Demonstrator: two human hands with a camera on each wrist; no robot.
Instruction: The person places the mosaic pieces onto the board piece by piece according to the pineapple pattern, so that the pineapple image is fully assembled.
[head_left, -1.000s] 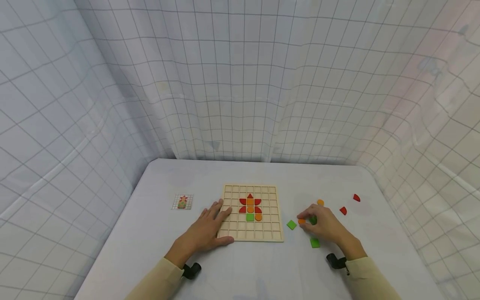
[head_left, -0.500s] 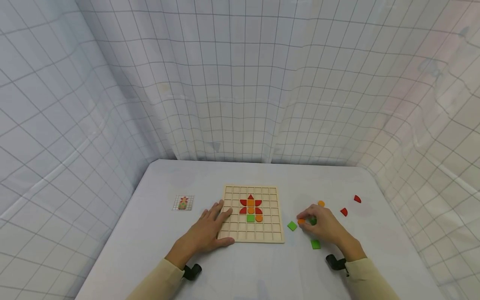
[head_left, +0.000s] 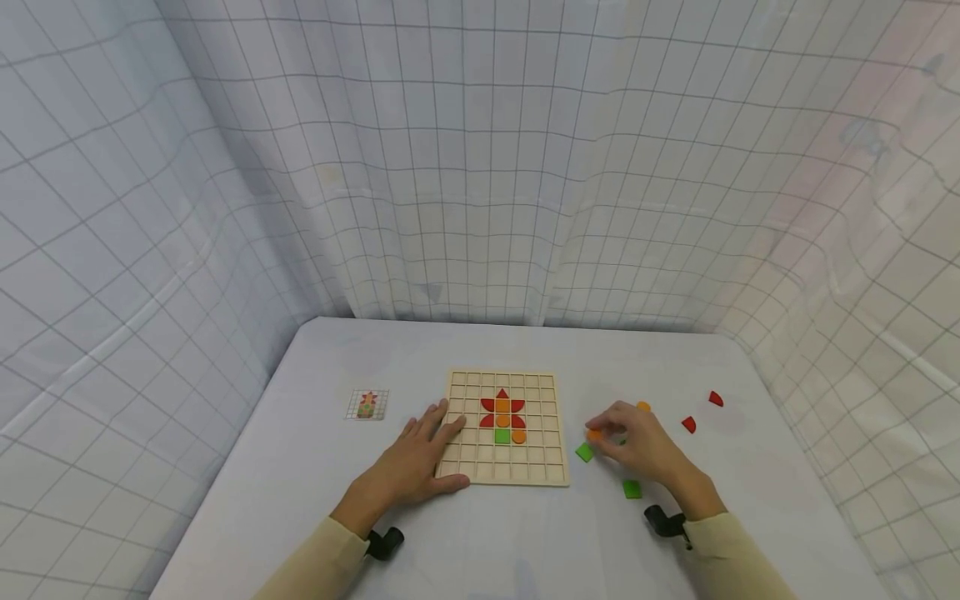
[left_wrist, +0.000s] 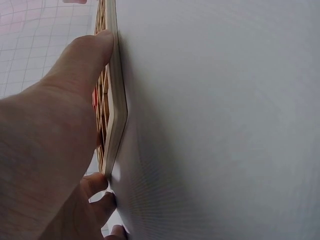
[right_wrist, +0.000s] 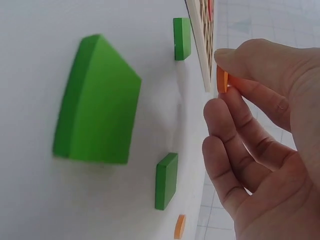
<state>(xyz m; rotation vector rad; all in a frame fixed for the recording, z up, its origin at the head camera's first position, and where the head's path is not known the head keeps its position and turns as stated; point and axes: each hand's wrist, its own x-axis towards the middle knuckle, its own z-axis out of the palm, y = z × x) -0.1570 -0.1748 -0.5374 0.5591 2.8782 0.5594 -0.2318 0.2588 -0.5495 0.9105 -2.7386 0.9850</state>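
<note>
My right hand [head_left: 637,442] pinches an orange round tile [right_wrist: 222,79] between thumb and fingers, to the right of the wooden grid board [head_left: 542,467]. My left hand [head_left: 412,458] rests on the board's left edge, its fingers spread and the thumb at the near edge. In the middle of the board sit a red triangle [head_left: 502,393], an orange square [head_left: 502,406], several red quarter-circle pieces, two orange round tiles and a green square [head_left: 502,436]. Below the right hand, the right wrist view shows several loose green squares; the nearest green square [right_wrist: 102,110] looms large.
A small pattern card [head_left: 367,405] lies left of the board. Beyond the right hand are another orange round tile [head_left: 643,407] and two red quarter-circles, one red quarter-circle [head_left: 716,399] farther right. White gridded curtains [head_left: 480,167] surround the table.
My right hand has lifted the orange round tile and moved slightly left and away from me with it. My left hand has stayed on the board.
</note>
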